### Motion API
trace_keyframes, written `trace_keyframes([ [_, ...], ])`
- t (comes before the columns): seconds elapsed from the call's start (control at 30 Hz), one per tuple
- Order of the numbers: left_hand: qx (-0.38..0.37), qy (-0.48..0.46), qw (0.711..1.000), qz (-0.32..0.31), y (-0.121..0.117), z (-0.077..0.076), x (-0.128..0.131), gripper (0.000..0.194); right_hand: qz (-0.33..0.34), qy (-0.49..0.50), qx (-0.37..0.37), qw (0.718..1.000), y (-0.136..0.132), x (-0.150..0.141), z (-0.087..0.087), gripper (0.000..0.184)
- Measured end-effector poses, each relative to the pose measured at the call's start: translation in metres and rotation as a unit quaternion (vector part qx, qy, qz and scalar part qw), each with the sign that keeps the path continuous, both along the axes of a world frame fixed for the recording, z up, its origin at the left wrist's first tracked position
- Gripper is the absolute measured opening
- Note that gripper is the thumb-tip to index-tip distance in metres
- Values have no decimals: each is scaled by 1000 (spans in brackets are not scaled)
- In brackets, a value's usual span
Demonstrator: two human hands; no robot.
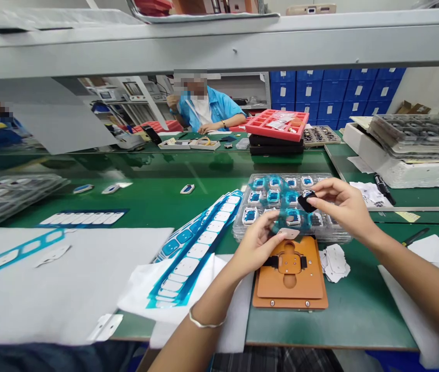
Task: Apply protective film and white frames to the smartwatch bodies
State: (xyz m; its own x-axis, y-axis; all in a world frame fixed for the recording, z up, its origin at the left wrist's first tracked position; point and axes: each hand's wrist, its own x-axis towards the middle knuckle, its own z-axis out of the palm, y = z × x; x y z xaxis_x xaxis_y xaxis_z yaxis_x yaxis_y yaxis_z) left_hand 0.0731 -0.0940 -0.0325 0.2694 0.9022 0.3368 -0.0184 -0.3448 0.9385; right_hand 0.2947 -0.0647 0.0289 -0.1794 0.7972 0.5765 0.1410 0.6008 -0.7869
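My left hand [260,240] pinches a small white rounded piece [289,233] between thumb and fingers, above the top edge of an orange fixture [289,289]. In my right hand [343,206] is a small black square part [307,201], gripped by thumb and fingertips. Translucent blue film [276,199] curves near my left fingers and over a clear plastic tray [238,235]; where it is attached I cannot tell. White-framed parts with blue faces [250,215] fill the tray. The fixture has a recess with a black strap-like piece across it.
Blue strips of white stickers [204,237] lie left of the fixture on white sheets. White backing pieces [335,262] are piled at its right. Stacked trays [417,134] stand at right, a red tray [277,124] behind. A shelf beam [219,44] crosses overhead; a person [207,106] sits opposite.
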Motion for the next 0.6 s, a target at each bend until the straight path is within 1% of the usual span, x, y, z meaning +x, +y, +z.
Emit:
trace_keyframes([
  [0.07, 7, -35, 999, 12, 3, -6, 1, 49, 16, 8, -36, 999, -2, 2, 6, 26],
  [0.13, 46, -64, 996, 36, 7, -8, 2, 57, 49, -16, -70, 996, -7, 3, 12, 25],
  [0.2, 120, -94, 984, 94, 11, -5, 2, 57, 97, -79, -98, 987, -13, 1, 14, 19],
  [0.23, 168, -107, 970, 139, 13, -2, 0, 56, 124, -116, -108, 979, -16, -2, 13, 16],
  [0.27, 222, -117, 948, 193, 14, 3, -3, 54, 150, -150, -119, 970, -20, -5, 10, 13],
  [0.3, 280, -124, 917, 256, 15, 9, -8, 52, 169, -181, -131, 960, -23, -9, 7, 10],
  [0.33, 337, -127, 876, 321, 16, 15, -14, 50, 182, -209, -144, 950, -26, -13, 2, 7],
  [0.37, 388, -126, 828, 384, 16, 21, -20, 48, 188, -232, -154, 942, -28, -17, -2, 5],
  [0.4, 427, -123, 780, 441, 17, 26, -27, 46, 190, -251, -162, 935, -30, -21, -6, 4],
  [0.43, 452, -118, 739, 485, 17, 29, -33, 43, 188, -267, -166, 930, -31, -24, -10, 3],
  [0.47, 461, -109, 717, 512, 17, 30, -37, 41, 186, -281, -165, 927, -32, -26, -13, 4],
  [0.5, 456, -96, 715, 521, 18, 29, -40, 40, 183, -292, -161, 925, -33, -28, -15, 5],
  [0.53, 440, -83, 731, 514, 19, 27, -41, 39, 180, -301, -153, 924, -33, -29, -17, 7],
  [0.57, 416, -72, 761, 493, 20, 24, -41, 39, 176, -309, -143, 924, -33, -30, -17, 8],
  [0.6, 385, -68, 796, 461, 21, 20, -38, 40, 170, -318, -133, 923, -33, -30, -17, 10],
])
